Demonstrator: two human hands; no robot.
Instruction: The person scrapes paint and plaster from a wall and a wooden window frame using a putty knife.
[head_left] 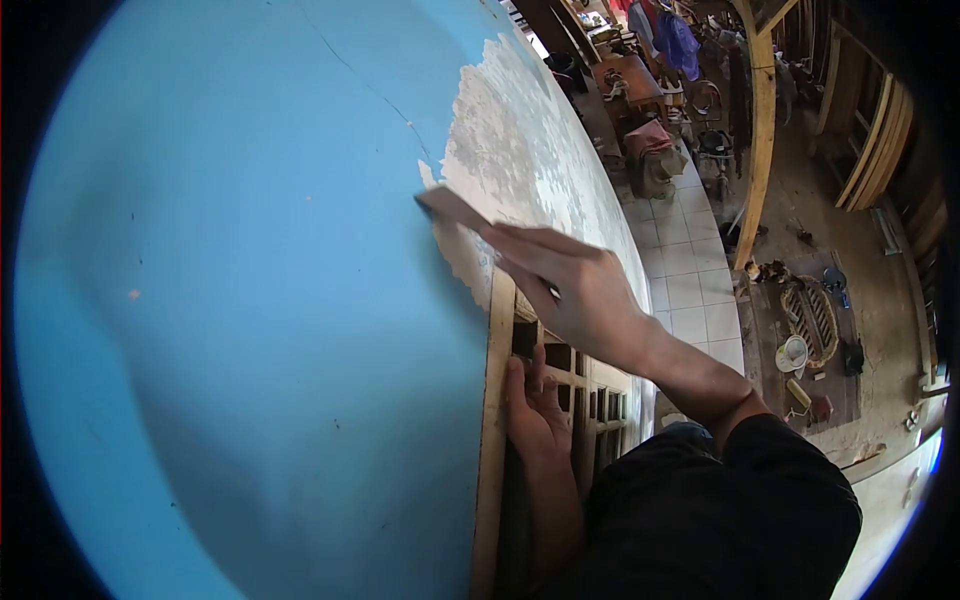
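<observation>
Scraper: flat, thin, straight-sided blade (455, 208), dull grey-brown, dark along the far corner. Sits at the left border of the bare patch (500, 140), tip over blue paint.
Right hand: (575, 285) fingers clenched on the scraper, stretched along its near end; forearm runs back to a black sleeve (790, 470).
Left hand: (538, 425) lower down, thumb and fingers up against the wooden lattice (493, 450). Contact looks likely; can't tell from here if it's gripping a bar or just resting.
Wall: (250, 300) smooth blue paint, few small dark nicks, one pale chip. Lens bows it outward.
Crack: (370, 85) hairline, jagged, runs diagonally down toward the bare patch.
Bare patch: chalky white and grey, mottled, ragged flaky outline; narrow tongue of it reaches below the blade.
Lattice: pale timber, square openings, dark behind; long plain rail borders the blue paint.
Floor: glossy white square tiles (690, 260) beside a rough brown stretch.
Post: (762, 120) raw yellowish timber, slightly curved in view.
Ground clutter: oval slatted piece (810, 320), round white tub (792, 353) beside it, pale yellow cylinder (798, 392) near the tub.
Back: brown wooden bench (628, 80), purple crinkled plastic (677, 45) near it, long planks (875, 150) leaning opposite.
</observation>
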